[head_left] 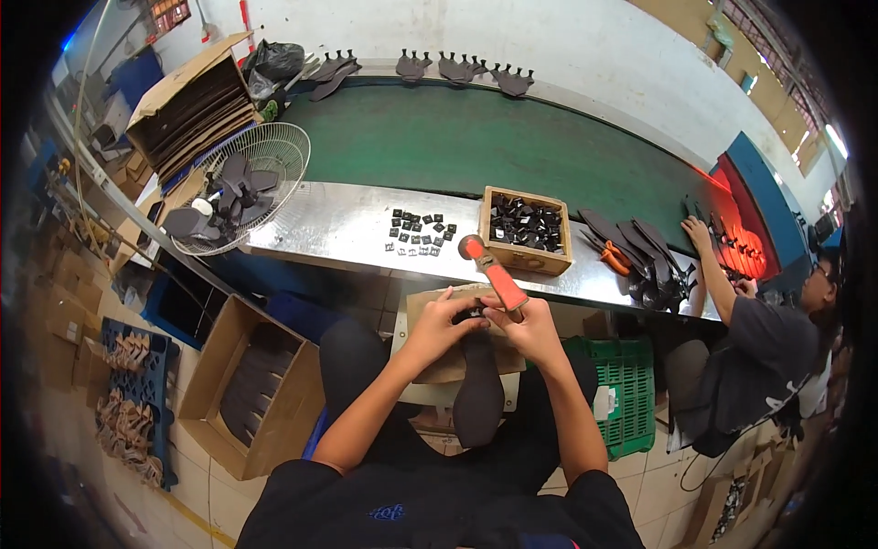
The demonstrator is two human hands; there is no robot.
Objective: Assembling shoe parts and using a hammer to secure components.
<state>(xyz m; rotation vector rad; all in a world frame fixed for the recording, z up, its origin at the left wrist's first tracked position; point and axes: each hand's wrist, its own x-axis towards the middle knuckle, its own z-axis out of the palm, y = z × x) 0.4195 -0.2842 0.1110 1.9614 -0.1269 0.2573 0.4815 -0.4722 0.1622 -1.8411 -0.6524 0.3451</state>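
Note:
A dark shoe sole [479, 393] lies lengthwise between my legs, its far end under my fingers. My left hand [437, 328] is closed there, thumb and fingertips pinched at a small dark piece on the sole's end; the fingers partly hide it. My right hand [528, 331] is bent round the handle end of a red-handled hammer [498, 277], whose round head points away from me to the bench. The right thumb and fingertips also touch the sole's end. Beneath the hands is a light brown board [422, 306].
On the metal bench [338, 220] sit rows of small black pieces [421, 231], a wooden box [530, 261] of black parts, orange pliers [615, 258] and dark soles [640, 247]. A wire basket [293, 165] stands left, a green crate [626, 393] right. A co-worker [759, 348] works at the right.

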